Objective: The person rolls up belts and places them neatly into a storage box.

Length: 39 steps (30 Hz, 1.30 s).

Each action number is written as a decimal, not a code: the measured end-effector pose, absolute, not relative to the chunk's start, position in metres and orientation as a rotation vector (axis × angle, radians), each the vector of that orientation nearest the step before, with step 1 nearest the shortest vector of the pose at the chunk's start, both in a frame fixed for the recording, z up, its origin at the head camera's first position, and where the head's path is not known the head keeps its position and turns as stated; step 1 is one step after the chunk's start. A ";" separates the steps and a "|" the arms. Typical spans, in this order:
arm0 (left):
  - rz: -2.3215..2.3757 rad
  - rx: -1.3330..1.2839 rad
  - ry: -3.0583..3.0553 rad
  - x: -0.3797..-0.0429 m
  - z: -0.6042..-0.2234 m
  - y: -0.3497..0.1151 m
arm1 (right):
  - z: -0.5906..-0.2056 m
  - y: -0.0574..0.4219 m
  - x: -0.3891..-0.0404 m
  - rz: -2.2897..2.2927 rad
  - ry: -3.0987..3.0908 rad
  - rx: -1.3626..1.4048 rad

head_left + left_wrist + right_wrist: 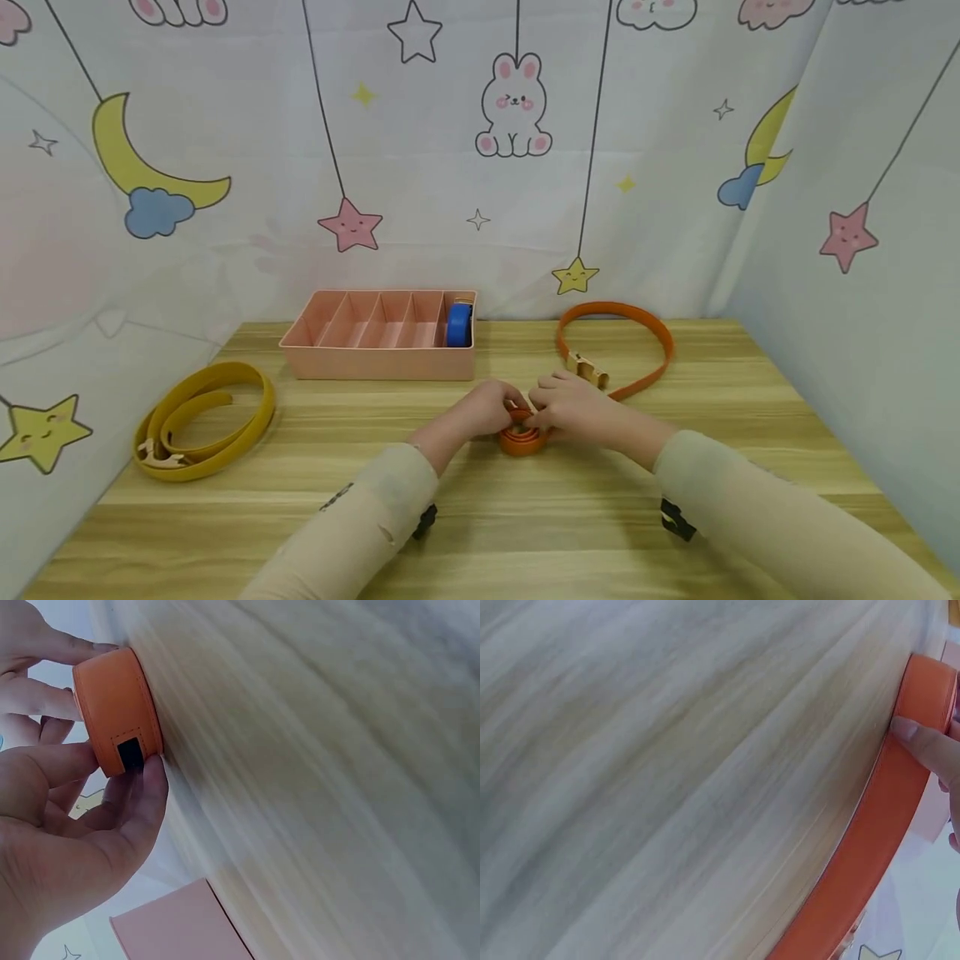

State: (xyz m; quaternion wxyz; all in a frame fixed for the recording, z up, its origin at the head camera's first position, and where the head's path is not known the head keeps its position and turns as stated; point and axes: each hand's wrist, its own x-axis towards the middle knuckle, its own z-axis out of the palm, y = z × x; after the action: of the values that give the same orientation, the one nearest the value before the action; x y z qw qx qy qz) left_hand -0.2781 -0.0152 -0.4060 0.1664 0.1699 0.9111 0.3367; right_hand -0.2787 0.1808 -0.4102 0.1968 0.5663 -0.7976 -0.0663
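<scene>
An orange belt (522,447) stands on its edge on the table, its near end wound into a tight coil. The rest of its strap loops out behind the right hand to a gold buckle (587,370). My left hand (489,410) grips the left side of the coil; in the left wrist view its thumb and fingers pinch the orange coil (112,694) near a dark rectangular patch. From the other side my right hand (576,408) pinches the belt. In the right wrist view, the thumb presses the outer face of the orange strap (862,847); its other fingers are partly out of frame.
A pink divided box (378,363) stands at the back, with a rolled blue belt (459,325) in its rightmost compartment. On the left lies a loosely coiled yellow belt (258,408) with a gold buckle. A patterned cloth (450,167) hangs behind the wooden table (525,533).
</scene>
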 end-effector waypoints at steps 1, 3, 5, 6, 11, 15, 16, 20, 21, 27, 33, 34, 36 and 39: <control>0.946 0.490 2.596 -0.278 -0.405 -0.015 | -0.411 0.180 -0.279 -0.172 -2.220 1.590; 0.919 0.513 2.601 -0.278 -0.405 -0.015 | -0.411 0.177 -0.278 -0.161 -2.199 1.594; 0.892 0.528 2.616 -0.278 -0.405 -0.016 | -0.411 0.173 -0.277 -0.160 -2.199 1.595; 0.896 0.529 2.619 -0.279 -0.405 -0.016 | -0.411 0.171 -0.277 -0.165 -2.202 1.595; 1.023 0.420 2.635 -0.279 -0.410 -0.022 | -0.411 0.162 -0.276 -0.176 -2.314 1.600; 1.145 0.208 2.619 -0.275 -0.415 -0.026 | -0.411 0.154 -0.274 -0.172 -2.480 1.545; 1.168 0.163 2.609 -0.274 -0.414 -0.026 | -0.412 0.153 -0.274 -0.153 -2.521 1.522; 1.215 0.101 2.608 -0.271 -0.411 -0.024 | -0.413 0.146 -0.273 -0.049 -2.614 1.434; 1.215 0.116 2.620 -0.271 -0.411 -0.024 | -0.413 0.145 -0.273 -0.026 -2.619 1.425; 1.221 0.220 2.627 -0.274 -0.414 -0.026 | -0.411 0.143 -0.273 -0.050 -2.622 1.444; 1.227 0.364 2.537 -0.282 -0.415 -0.028 | -0.408 0.147 -0.278 -0.169 -2.488 1.556; 1.210 0.395 2.532 -0.283 -0.416 -0.028 | -0.408 0.148 -0.279 -0.181 -2.459 1.576; 1.175 0.444 2.523 -0.285 -0.416 -0.028 | -0.408 0.151 -0.280 -0.171 -2.411 1.620; 1.120 0.514 2.506 -0.287 -0.414 -0.030 | -0.408 0.155 -0.282 -0.146 -2.381 1.670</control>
State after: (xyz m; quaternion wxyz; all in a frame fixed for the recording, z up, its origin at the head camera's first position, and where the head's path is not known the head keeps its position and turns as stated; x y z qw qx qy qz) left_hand -0.2875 -0.0299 -0.4144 0.1736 0.1812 0.8838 0.3950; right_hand -0.2818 0.1550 -0.4078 0.1147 0.5699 -0.8122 -0.0497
